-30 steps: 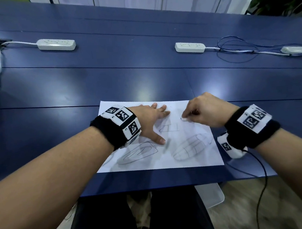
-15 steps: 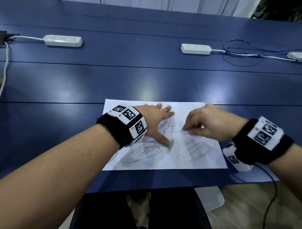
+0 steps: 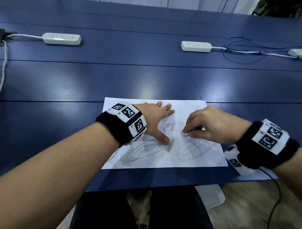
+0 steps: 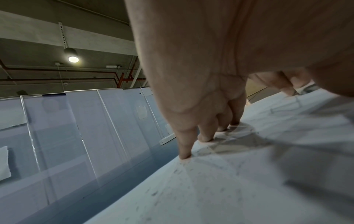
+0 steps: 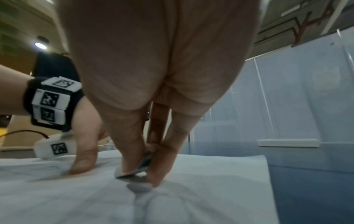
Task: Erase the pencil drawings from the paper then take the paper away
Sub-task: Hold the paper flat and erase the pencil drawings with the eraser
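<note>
At the near edge of the blue table (image 3: 56, 121) lies the paper (image 3: 195, 157) with its pencil drawings (image 3: 140, 151). The left hand (image 3: 154, 117) presses flat on it, fingers spread. To its right, the right hand (image 3: 209, 126) pinches a small eraser (image 3: 184, 134) against the sheet.

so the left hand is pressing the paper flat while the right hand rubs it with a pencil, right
Not quite: the right hand pinches a small white eraser, not a pencil, as the right wrist view shows. The rest holds: the left hand presses the paper flat with spread fingers.
</note>
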`<move>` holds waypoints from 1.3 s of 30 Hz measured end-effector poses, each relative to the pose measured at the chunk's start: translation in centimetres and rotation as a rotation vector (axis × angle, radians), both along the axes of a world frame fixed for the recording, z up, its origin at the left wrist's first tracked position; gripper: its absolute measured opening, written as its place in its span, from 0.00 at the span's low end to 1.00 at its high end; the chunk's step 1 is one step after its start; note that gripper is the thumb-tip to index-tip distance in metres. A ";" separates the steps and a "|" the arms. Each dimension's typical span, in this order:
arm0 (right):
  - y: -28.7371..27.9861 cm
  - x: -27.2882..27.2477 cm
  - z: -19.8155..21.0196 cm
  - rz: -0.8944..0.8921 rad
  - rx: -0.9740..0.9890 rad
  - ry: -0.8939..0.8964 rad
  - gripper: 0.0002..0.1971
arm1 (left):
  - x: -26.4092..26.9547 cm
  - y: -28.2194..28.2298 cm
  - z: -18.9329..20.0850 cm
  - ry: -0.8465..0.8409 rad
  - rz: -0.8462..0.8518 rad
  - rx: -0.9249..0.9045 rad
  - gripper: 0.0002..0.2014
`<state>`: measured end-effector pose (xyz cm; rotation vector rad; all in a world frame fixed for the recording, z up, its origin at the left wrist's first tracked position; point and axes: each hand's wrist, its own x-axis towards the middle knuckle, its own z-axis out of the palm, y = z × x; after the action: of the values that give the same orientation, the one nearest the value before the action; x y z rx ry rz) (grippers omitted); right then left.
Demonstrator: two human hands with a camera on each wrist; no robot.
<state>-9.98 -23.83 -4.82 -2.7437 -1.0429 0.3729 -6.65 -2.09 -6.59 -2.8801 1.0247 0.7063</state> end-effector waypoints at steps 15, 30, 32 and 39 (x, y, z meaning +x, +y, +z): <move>0.3 2.7 -0.2 -0.098 -0.034 -0.104 0.09 | -0.1 0.1 0.0 -0.015 0.003 -0.007 0.54; 1.1 3.1 -0.3 -0.155 -0.006 -0.127 0.08 | -0.4 0.0 1.1 0.049 0.033 0.002 0.57; 1.2 1.4 -0.5 -0.030 0.026 -0.096 0.06 | -0.2 0.1 1.0 0.062 0.027 0.010 0.59; 1.5 3.3 -0.8 -0.075 -0.042 -0.153 0.06 | -0.4 0.1 1.0 0.042 0.030 0.001 0.59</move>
<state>-6.63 -22.28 -5.58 -2.8778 -0.9728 0.1774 -7.00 -2.02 -5.63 -2.8980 0.9867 0.7713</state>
